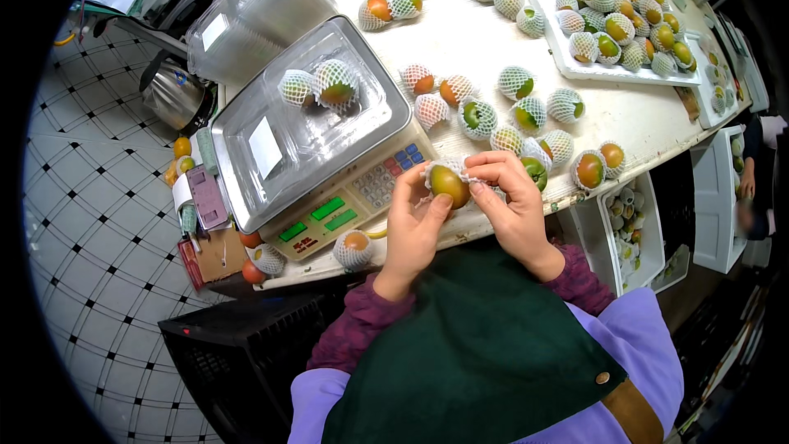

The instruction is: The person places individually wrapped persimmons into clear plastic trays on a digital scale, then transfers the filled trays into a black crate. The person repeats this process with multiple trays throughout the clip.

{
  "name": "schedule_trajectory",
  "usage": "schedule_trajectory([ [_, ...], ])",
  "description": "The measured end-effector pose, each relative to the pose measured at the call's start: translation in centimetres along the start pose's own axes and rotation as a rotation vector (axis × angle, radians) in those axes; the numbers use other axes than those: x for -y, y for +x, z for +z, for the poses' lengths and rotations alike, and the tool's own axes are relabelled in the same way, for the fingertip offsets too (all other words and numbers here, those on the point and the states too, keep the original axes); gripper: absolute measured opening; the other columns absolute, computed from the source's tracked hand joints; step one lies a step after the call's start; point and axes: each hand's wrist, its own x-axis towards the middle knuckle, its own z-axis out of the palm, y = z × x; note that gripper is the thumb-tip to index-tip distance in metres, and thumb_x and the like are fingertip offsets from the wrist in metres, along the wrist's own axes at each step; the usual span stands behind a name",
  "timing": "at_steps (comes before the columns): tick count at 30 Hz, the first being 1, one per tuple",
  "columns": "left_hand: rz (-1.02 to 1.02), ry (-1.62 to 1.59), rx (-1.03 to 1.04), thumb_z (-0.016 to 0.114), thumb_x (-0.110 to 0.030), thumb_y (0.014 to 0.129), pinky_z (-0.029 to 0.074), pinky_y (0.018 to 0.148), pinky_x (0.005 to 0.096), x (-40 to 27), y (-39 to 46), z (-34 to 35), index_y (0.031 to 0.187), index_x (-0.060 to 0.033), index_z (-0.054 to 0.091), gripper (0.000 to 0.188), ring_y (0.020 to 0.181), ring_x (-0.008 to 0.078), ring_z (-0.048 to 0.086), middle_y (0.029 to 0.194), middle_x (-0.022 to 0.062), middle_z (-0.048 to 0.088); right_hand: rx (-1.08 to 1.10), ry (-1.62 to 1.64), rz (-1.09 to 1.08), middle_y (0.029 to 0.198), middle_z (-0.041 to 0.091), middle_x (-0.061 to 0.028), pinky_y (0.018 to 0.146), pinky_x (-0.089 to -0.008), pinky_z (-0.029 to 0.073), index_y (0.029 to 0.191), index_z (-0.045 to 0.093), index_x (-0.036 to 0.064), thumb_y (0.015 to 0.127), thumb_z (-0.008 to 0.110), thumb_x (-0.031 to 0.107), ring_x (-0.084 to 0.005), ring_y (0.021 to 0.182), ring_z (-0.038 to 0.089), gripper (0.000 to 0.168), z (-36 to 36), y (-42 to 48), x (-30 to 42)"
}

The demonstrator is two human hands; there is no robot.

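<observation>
A greenish-brown tomato [450,185], partly sleeved in a white foam net [455,163], is held at the table's front edge. My left hand [412,234] grips it, with the thumb across its lower side. My right hand [510,209] pinches the net's edge at the fruit's right side. Just left of my hands stands a digital scale [339,213] with a metal pan [237,188]. On the pan sits a clear plastic container [370,95] holding two netted tomatoes [336,83]. An unsleeved green tomato [535,174] lies behind my right hand, beside several netted tomatoes [478,117].
White foam trays [629,76] of netted tomatoes stand at the far right. Stacked clear containers [271,3] rise behind the scale, near a metal kettle [175,92]. A netted tomato [353,250] lies before the scale. Below are a black crate [246,345] and foam boxes [653,228]; another person's arm [748,176] shows at right.
</observation>
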Motion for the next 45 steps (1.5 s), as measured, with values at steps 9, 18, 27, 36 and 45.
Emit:
schedule_trajectory([
  [9,0.077,0.125,-0.141,0.062,-0.011,0.088,0.048,0.075,0.0236,-0.1,-0.1,-0.9,0.114,0.0011,0.055,0.03,0.089,0.012,0.055,0.107,0.0055,0.052,0.149,0.608,0.399,0.113,0.05,-0.0059,0.086,-0.0277,0.044,0.115,0.047,0.002,0.082,0.064,0.006,-0.0117,0.101,0.051,0.037,0.3,0.0,-0.9],
  [18,-0.052,0.079,0.005,0.062,-0.01,0.086,0.042,0.091,0.0268,-2.2,-0.6,-1.0,0.123,0.0048,0.049,0.042,0.106,0.0149,0.051,0.116,0.0108,0.054,0.125,0.833,0.692,0.1,0.055,-0.0042,0.076,-0.0228,0.048,0.114,0.049,0.004,0.086,0.06,0.007,-0.0101,0.092,0.056,0.03,0.0,0.5,0.7],
  [27,-0.139,0.02,0.051,0.065,-0.008,0.082,0.04,0.094,0.0299,-1.5,-0.5,-1.3,0.128,0.009,0.041,0.055,0.11,0.0178,0.049,0.118,0.0136,0.051,0.11,0.572,0.635,0.093,0.057,-0.0008,0.072,-0.0233,0.046,0.099,0.054,0.003,0.086,0.063,0.013,-0.0085,0.086,0.054,0.018,-0.2,0.3,-0.4],
  [36,-0.313,-0.251,0.027,0.061,-0.005,0.083,0.046,0.092,0.0333,-0.8,-0.5,-1.9,0.132,0.0033,0.037,0.055,0.108,0.0191,0.055,0.12,0.0114,0.053,0.17,0.024,0.332,0.082,0.056,-0.0014,0.064,-0.0214,0.043,0.087,0.053,0.002,0.086,0.062,0.013,-0.006,0.074,0.052,0.014,-0.3,0.1,-2.3],
  [45,-0.253,-0.125,0.053,0.066,-0.005,0.081,0.039,0.095,0.0299,-0.7,-0.7,-1.6,0.132,0.0091,0.035,0.062,0.111,0.0164,0.049,0.122,0.0128,0.049,0.086,0.278,0.338,0.074,0.054,-0.0007,0.056,-0.0195,0.042,0.084,0.05,0.003,0.088,0.06,0.013,-0.0053,0.062,0.051,0.014,0.3,-0.1,-1.4],
])
